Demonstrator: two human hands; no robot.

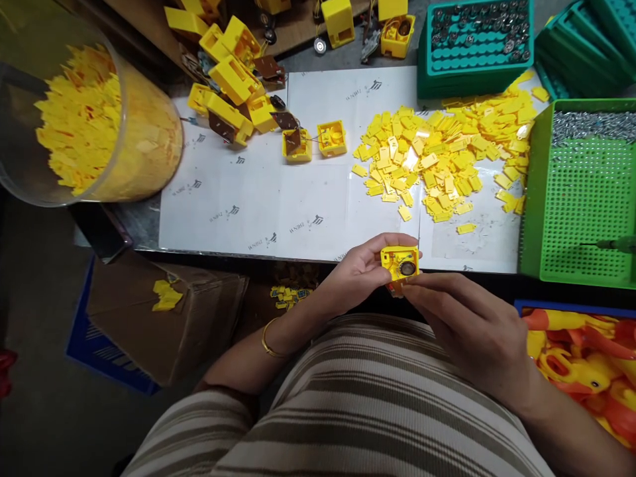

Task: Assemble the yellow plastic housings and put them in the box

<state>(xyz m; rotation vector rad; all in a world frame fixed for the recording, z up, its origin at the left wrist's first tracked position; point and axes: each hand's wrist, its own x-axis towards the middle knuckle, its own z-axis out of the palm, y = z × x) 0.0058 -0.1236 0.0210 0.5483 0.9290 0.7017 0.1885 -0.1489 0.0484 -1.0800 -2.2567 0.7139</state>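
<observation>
My left hand (pixel 365 268) is closed around a small yellow plastic box (pixel 393 256), held just off the table's front edge. Its open side faces up, showing wires and a round dark part like a small speaker. Against the box's lower edge hangs a brown circuit board (pixel 396 289), partly hidden by fingers. The fingertips of my right hand (pixel 462 315) pinch at this board, or at a wire beside it; which one I cannot tell. Beyond my hands lie many loose flat yellow plates (pixel 450 182). Two yellow box halves (pixel 331 138) joined by wires sit further left.
More yellow boxes (pixel 236 83) with boards are heaped at the back left, near a clear tub (pixel 149 142) of yellow pieces. Teal trays (pixel 472 76) of round metal parts and a green basket (pixel 536 199) with screws and a screwdriver stand right. Orange-yellow toys (pixel 591 371) fill a bin below.
</observation>
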